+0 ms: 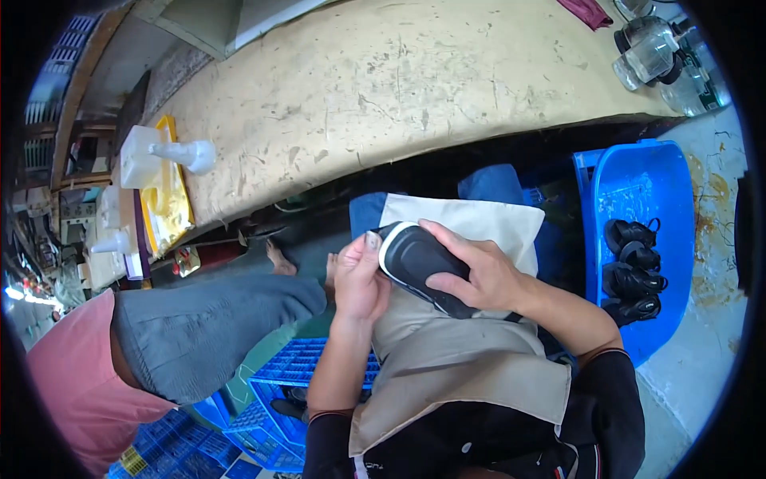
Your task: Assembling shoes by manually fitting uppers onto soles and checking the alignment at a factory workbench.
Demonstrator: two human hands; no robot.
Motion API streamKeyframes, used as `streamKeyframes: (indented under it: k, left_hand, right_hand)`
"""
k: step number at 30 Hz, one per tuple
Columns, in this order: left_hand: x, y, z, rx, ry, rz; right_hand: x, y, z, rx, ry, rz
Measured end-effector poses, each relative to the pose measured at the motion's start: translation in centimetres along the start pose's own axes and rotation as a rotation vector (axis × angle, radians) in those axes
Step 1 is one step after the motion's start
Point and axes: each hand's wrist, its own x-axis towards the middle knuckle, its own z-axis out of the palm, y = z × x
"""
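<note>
A black shoe (427, 267) with a pale rim round one end lies between my hands, above the beige apron (471, 351) and an off-white cloth (471, 219) on my lap. My right hand (483, 275) is closed round its side, with the thumb pressed across the broad black face. At the pale-rimmed end is my left hand (359, 275), its thumb against the rim and its other fingers curled beneath. The shoe's underside and the fingertips under it are hidden.
A scuffed workbench (383, 104) spans the front. On its left stand a white squeeze bottle (187, 153) and a yellow tray (177, 215); bottles (650, 60) are at far right. A blue bin (638, 176) holds black shoes (634, 279). A co-worker's leg (215, 331) and blue crates (295, 363) are left.
</note>
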Motion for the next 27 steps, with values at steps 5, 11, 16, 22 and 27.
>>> streamKeyframes:
  k: [5,11,16,22,27]
  left_hand:
    - [0.7,1.3,-0.8,0.058,-0.140,0.012]
    - [3.8,4.1,2.9,0.160,-0.193,-0.054]
    - [3.3,-4.4,-2.4,0.330,-0.130,-0.093]
    - [4.1,-5.5,-3.7,0.286,-0.309,-0.352]
    - [3.3,-6.9,-3.3,0.383,-0.253,-0.302]
  right_hand:
    - [-1.2,-0.3,0.1,-0.088,0.017,-0.009]
    - [2.7,1.8,1.5,0.436,0.139,0.043]
    - [1.3,6.8,2.2,0.818,0.114,0.171]
    - [0.8,7.6,2.1,0.726,0.093,0.236]
    - [-0.8,9.2,2.2,0.770,0.113,0.329]
